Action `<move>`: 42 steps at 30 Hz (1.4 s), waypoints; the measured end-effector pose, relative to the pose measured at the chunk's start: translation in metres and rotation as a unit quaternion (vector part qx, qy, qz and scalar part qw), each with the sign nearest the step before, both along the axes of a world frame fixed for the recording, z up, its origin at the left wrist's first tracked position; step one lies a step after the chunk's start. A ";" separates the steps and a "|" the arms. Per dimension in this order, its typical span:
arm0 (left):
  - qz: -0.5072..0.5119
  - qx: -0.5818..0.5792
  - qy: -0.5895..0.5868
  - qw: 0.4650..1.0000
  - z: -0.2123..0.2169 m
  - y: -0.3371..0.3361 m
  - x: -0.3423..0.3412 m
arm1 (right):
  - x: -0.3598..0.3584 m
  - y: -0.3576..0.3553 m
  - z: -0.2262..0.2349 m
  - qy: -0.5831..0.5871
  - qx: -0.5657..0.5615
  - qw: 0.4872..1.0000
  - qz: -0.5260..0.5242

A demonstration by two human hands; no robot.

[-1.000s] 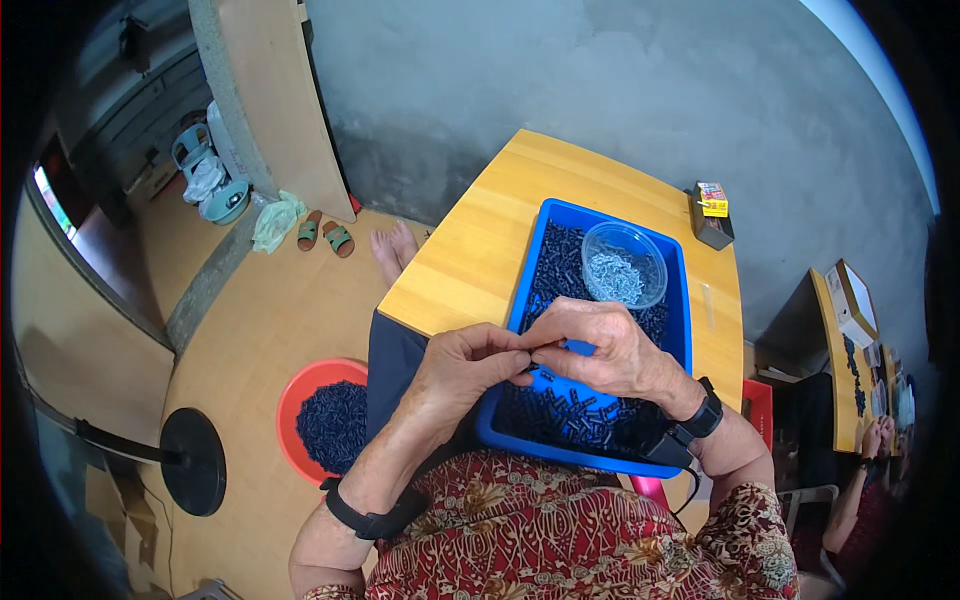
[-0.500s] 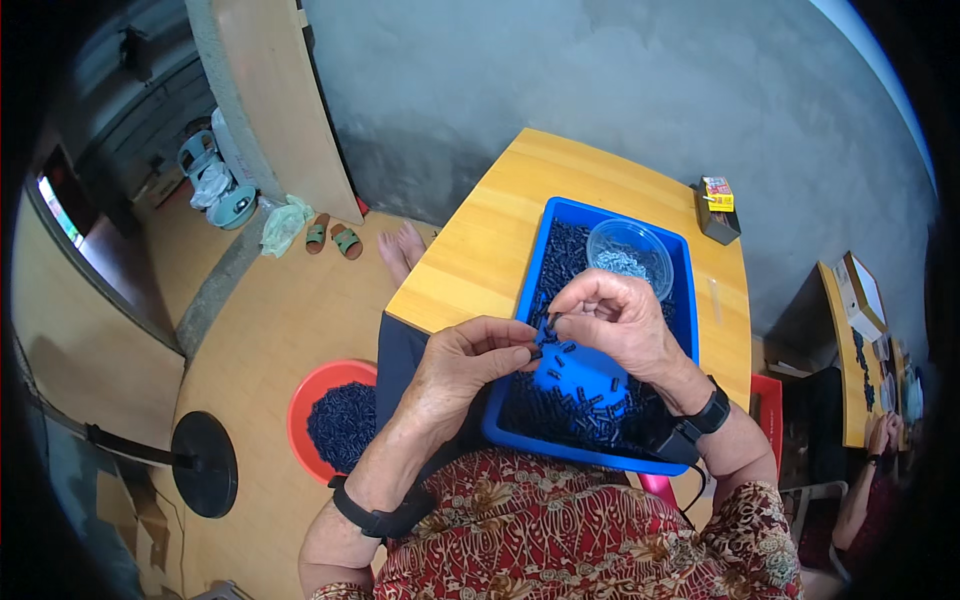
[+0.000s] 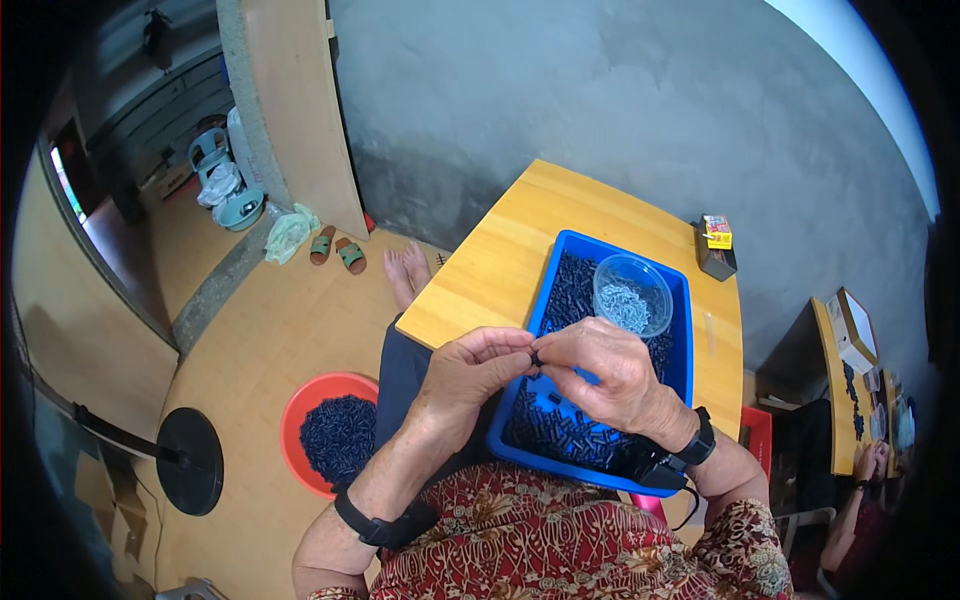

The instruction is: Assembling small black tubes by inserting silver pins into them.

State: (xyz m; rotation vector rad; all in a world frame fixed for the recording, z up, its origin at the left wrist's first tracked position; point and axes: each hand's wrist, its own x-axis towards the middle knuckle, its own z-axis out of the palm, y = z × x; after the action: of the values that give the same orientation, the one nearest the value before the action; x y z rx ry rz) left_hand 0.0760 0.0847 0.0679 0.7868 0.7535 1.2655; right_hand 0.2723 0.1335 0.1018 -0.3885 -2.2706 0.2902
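My left hand (image 3: 452, 388) pinches a small black tubular part (image 3: 537, 360) between thumb and fingertips. Fingers of my right hand (image 3: 618, 372) are closed at the same spot, touching the part; how much each hand grips is hidden. Both hands meet over the left side of a blue tray (image 3: 689, 345) filled with many small black parts (image 3: 575, 428). Inside the tray, toward its far right, a round clear tub (image 3: 632, 292) holds small silvery pieces. Blue plastic shows beneath my right hand.
The tray stands on a yellow wooden table (image 3: 505, 265). A small box (image 3: 715, 258) is at its far right. On the floor to the left are a red basin (image 3: 293, 440) of black parts and a round black stand base (image 3: 190, 462). Another person's hands (image 3: 872, 460) are at the far right.
My right hand has come down and left to meet my left hand's fingertips. The separate dark piece it held is now hidden or joined there. The whole view has shifted slightly.
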 end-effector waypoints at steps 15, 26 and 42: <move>0.013 0.009 0.142 0.990 0.003 -0.005 0.006 | 0.032 0.011 0.001 -0.085 -0.122 0.989 -0.010; 0.008 0.060 0.186 0.981 -0.002 -0.005 0.012 | 0.049 0.025 -0.032 -0.293 -0.185 0.938 -0.017; -0.013 -0.028 0.042 0.999 0.001 -0.003 0.002 | 0.002 -0.002 0.003 -0.019 -0.051 0.998 -0.013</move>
State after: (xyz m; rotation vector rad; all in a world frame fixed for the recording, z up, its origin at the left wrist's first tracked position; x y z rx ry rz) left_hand 0.0782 0.0814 0.0693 0.8052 0.8399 1.1895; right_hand 0.2744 0.1319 0.1048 -0.4807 -2.2910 0.3896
